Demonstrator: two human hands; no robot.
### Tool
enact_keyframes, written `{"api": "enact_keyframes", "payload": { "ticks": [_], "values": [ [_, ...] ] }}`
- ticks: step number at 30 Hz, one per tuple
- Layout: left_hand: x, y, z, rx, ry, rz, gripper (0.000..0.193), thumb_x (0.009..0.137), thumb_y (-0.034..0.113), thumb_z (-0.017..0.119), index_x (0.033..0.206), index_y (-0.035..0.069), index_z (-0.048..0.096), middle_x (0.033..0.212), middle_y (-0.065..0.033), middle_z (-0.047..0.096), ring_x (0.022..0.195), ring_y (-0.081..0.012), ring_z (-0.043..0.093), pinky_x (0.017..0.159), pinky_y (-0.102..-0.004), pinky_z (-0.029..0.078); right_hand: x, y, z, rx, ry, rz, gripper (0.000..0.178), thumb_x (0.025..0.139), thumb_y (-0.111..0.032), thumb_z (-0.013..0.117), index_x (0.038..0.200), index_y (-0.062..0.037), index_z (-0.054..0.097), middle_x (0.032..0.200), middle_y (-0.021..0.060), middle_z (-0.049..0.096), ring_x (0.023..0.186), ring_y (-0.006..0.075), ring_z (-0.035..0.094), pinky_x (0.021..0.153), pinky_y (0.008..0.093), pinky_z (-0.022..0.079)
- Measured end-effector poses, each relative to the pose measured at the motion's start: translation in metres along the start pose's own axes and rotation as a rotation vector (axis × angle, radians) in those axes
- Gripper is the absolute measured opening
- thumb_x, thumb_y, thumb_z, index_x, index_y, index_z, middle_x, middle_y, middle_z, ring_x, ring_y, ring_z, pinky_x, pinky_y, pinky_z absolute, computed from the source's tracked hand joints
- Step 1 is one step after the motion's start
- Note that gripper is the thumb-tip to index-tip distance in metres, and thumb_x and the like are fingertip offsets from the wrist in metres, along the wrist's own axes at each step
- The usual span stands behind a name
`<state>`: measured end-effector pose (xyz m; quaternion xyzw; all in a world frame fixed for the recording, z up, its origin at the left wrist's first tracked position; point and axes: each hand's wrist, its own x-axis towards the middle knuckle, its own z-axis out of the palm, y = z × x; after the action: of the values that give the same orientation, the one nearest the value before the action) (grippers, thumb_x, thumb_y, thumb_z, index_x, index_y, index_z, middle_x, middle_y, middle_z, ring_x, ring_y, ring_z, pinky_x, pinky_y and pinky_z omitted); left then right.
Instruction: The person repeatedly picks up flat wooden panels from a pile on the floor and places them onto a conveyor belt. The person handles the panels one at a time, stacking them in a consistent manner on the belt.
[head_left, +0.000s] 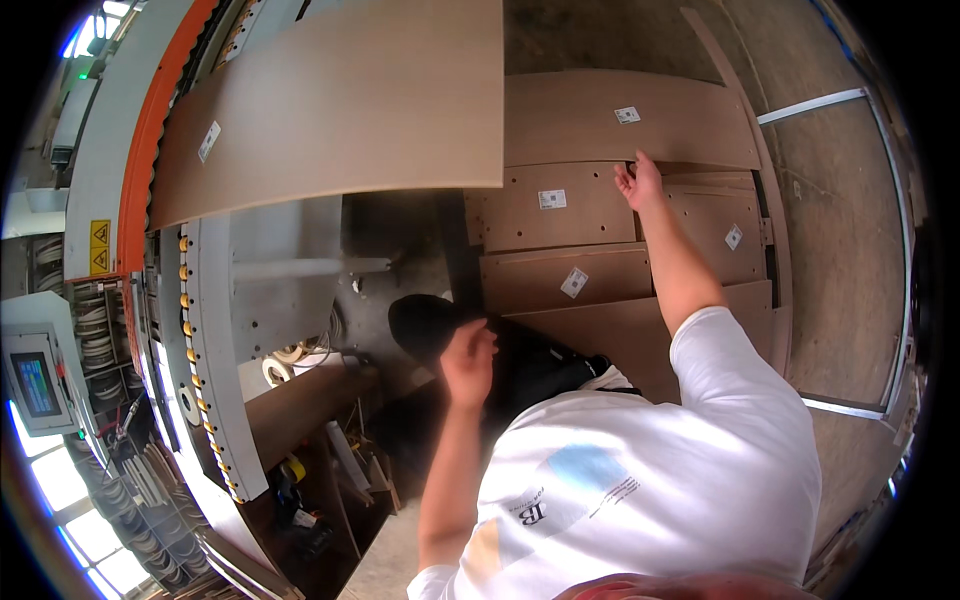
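Observation:
My right hand (640, 182) is stretched out over a stack of brown wood panels on the right, fingers bent and apart, with nothing seen in it. It is nearest the corner of a small labelled panel (570, 215); whether it touches cannot be made out. A long labelled panel (560, 120) lies just beyond it. In front of my body hangs my left hand (468, 362), slightly blurred, fingers loosely bent with no object visible in them. A large brown panel (370, 110) sticks out from the machine at upper left, apart from both hands.
On the left stands a machine with an orange strip (150, 150), a roller rail (190, 300) and a control screen (36, 375). Rolls of edge banding (280, 368) and offcuts lie below the rail. A metal frame (905, 250) edges the floor at far right.

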<state>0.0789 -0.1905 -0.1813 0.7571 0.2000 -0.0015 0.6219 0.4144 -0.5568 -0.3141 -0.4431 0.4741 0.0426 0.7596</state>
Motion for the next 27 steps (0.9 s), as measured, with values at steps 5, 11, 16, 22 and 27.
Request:
{"api": "enact_keyframes", "payload": {
  "ticks": [5, 11, 16, 22, 27],
  "values": [
    [0.008, 0.003, 0.001, -0.085, -0.025, -0.094, 0.023, 0.105, 0.003, 0.061, 0.126, 0.000, 0.069, 0.095, -0.0045, 0.073, 0.075, -0.0087, 0.065, 0.066, -0.0224, 0.052, 0.028, -0.011, 0.001, 0.072, -0.007, 0.015, 0.038, 0.112, -0.030, 0.053, 0.146, -0.0112, 0.050, 0.132, 0.0128, 0.054, 0.104, 0.0257, 0.074, 0.073, 0.0345, 0.058],
    [0.013, 0.010, 0.003, -0.072, -0.023, -0.137, 0.021, 0.103, 0.003, 0.065, 0.123, 0.000, 0.071, 0.095, -0.0060, 0.074, 0.076, -0.0109, 0.068, 0.069, -0.0248, 0.057, 0.070, -0.001, -0.005, 0.234, 0.061, 0.053, 0.027, 0.110, -0.031, 0.060, 0.132, -0.0145, 0.059, 0.112, 0.0065, 0.064, 0.087, 0.0174, 0.069, 0.066, 0.0314, 0.052],
    [0.018, 0.010, 0.005, -0.072, -0.028, -0.157, 0.020, 0.104, 0.005, 0.065, 0.123, 0.000, 0.071, 0.095, -0.0061, 0.074, 0.077, -0.0106, 0.069, 0.070, -0.0246, 0.057, 0.088, 0.000, -0.007, 0.054, 0.093, 0.054, 0.031, 0.106, -0.034, 0.069, 0.133, -0.0225, 0.061, 0.118, -0.0014, 0.072, 0.065, 0.0069, 0.044, 0.059, 0.0248, 0.041],
    [0.020, 0.009, 0.005, -0.090, -0.039, -0.151, 0.021, 0.104, 0.005, 0.066, 0.124, 0.000, 0.071, 0.096, -0.0070, 0.074, 0.080, -0.0109, 0.070, 0.071, -0.0253, 0.059, 0.080, 0.000, -0.005, -0.056, 0.089, -0.059, 0.031, 0.099, -0.038, 0.078, 0.123, -0.0200, 0.069, 0.125, -0.0015, 0.071, 0.062, 0.0041, 0.037, 0.058, 0.0212, 0.039],
    [0.021, 0.008, 0.006, -0.073, -0.043, -0.147, 0.021, 0.104, 0.006, 0.068, 0.124, 0.000, 0.071, 0.096, -0.0078, 0.075, 0.081, -0.0114, 0.070, 0.072, -0.0259, 0.060, 0.028, 0.000, -0.010, -0.095, 0.023, -0.062, 0.029, 0.094, -0.037, 0.083, 0.115, -0.0208, 0.072, 0.112, -0.0031, 0.072, 0.079, 0.0024, 0.051, 0.060, 0.0224, 0.035]
  ]
}}
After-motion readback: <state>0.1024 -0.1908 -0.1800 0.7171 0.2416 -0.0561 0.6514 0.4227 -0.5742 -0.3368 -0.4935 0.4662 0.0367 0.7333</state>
